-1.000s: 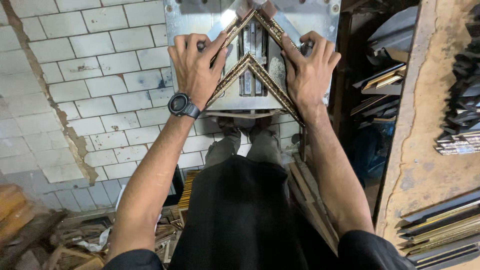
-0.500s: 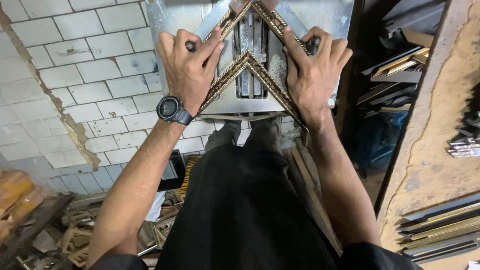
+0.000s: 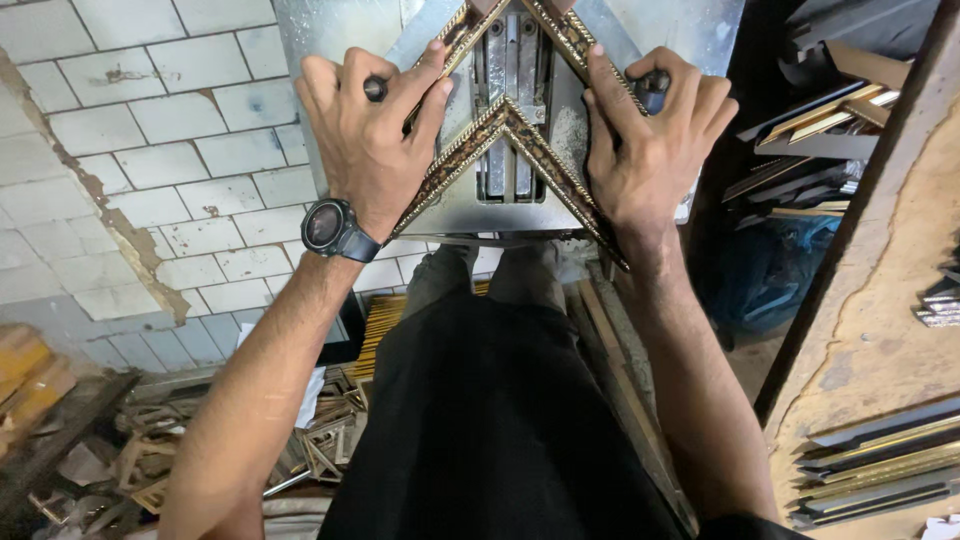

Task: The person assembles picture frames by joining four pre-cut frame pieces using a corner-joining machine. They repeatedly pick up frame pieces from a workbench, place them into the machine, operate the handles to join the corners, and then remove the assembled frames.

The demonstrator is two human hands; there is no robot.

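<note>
Seen from above, looking down over black trousers (image 3: 490,430) at a metal machine table (image 3: 690,40). On that table, two ornate gold-and-dark frame strips (image 3: 505,115) meeting at a mitred corner, point toward the body, legs spreading away down either side. Further up the table, a second corner of the same moulding (image 3: 560,30), partly cut off by the top edge.

Left hand (image 3: 375,130) spread flat over the left strip, fingers splayed and pressing down, thumb alongside the moulding; not wrapped around anything, though a dark knob (image 3: 374,88) peeks out between the fingers and possibly sits under the palm. Black wristwatch (image 3: 328,226) on that wrist, just below the table's near edge.

Right hand (image 3: 650,150) likewise open and flat, pressing on the right strip, fingertips reaching toward the table's centre slot (image 3: 505,120), with another dark knob (image 3: 652,88) showing near the knuckles.

Left of the table, a white tiled wall (image 3: 140,150) with cracked plaster. Below and left of it, a heap of wooden frame offcuts (image 3: 320,440) on the floor. Right of the table, a worn wooden bench (image 3: 880,330) with lengths of moulding (image 3: 880,460) lying on it, and more stacked pieces (image 3: 810,130) behind.
</note>
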